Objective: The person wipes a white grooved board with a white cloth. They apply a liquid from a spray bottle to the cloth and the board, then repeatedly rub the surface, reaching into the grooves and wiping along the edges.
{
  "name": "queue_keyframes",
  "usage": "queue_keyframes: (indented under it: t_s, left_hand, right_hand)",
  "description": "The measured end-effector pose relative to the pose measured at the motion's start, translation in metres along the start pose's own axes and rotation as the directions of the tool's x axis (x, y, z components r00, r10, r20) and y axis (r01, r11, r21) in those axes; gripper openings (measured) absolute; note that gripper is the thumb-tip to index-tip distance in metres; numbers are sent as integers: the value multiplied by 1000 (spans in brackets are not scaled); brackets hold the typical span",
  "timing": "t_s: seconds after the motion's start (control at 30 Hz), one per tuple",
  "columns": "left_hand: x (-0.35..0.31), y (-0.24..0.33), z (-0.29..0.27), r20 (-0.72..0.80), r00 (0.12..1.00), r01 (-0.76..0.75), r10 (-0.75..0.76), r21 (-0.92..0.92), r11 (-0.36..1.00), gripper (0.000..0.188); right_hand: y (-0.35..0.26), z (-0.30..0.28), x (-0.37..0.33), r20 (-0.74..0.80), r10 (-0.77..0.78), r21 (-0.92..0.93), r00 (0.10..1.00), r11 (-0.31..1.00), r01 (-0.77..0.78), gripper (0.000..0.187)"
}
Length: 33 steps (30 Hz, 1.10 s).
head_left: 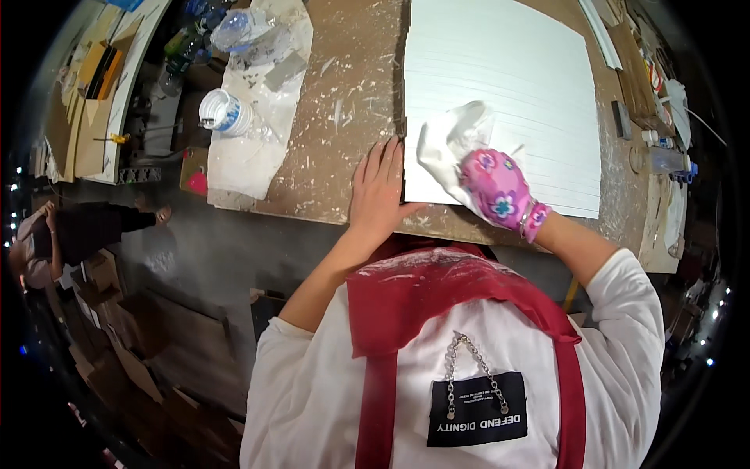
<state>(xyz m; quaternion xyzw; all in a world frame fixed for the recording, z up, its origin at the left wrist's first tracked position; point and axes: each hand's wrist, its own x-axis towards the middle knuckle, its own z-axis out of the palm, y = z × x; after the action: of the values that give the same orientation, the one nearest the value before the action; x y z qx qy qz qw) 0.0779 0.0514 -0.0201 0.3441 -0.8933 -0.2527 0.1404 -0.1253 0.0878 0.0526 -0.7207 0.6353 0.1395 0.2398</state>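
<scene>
A large white panel (531,86) with thin lines running across it lies on the worn brown worktable (332,148). My left hand (379,184) is laid flat along the panel's left edge, fingers stretched out and thumb over its near corner. In a pink flowered glove, my right hand (500,187) is closed on a white cloth (449,144) and presses it to the near part of the panel. The cloth bunches up beyond the glove; my right fingertips are hidden by it.
Left on the table, a stained white sheet (242,160) bears a white plastic tub (226,112), a clear plastic container (232,31) and a grey block (285,72). A small dark block (621,119) and a clear bottle (668,162) lie right. Another person (66,234) stands far left.
</scene>
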Motion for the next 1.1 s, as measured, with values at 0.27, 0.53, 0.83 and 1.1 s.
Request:
queue_keyframes:
  t_s: [0.27, 0.53, 0.83, 1.1]
  left_hand:
    - [-5, -4, 4, 67, 998, -12, 7, 84, 996, 87]
    - [-3, -7, 11, 103, 995, -15, 13, 11, 1000, 75]
    - [30, -9, -50, 424, 878, 437, -223, -519, 734, 32]
    - [68, -16, -40, 703, 689, 603, -174, -424, 676, 33]
  right_hand:
    - [-11, 19, 18, -202, -166, -164, 965, 977, 134, 30]
    - [-42, 2, 45, -436, -300, -65, 849, 951, 302, 25]
    - [98, 17, -74, -497, 402, 554, 769, 829, -75, 18]
    - [81, 49, -80, -754, 277, 234, 596, 961, -150, 34]
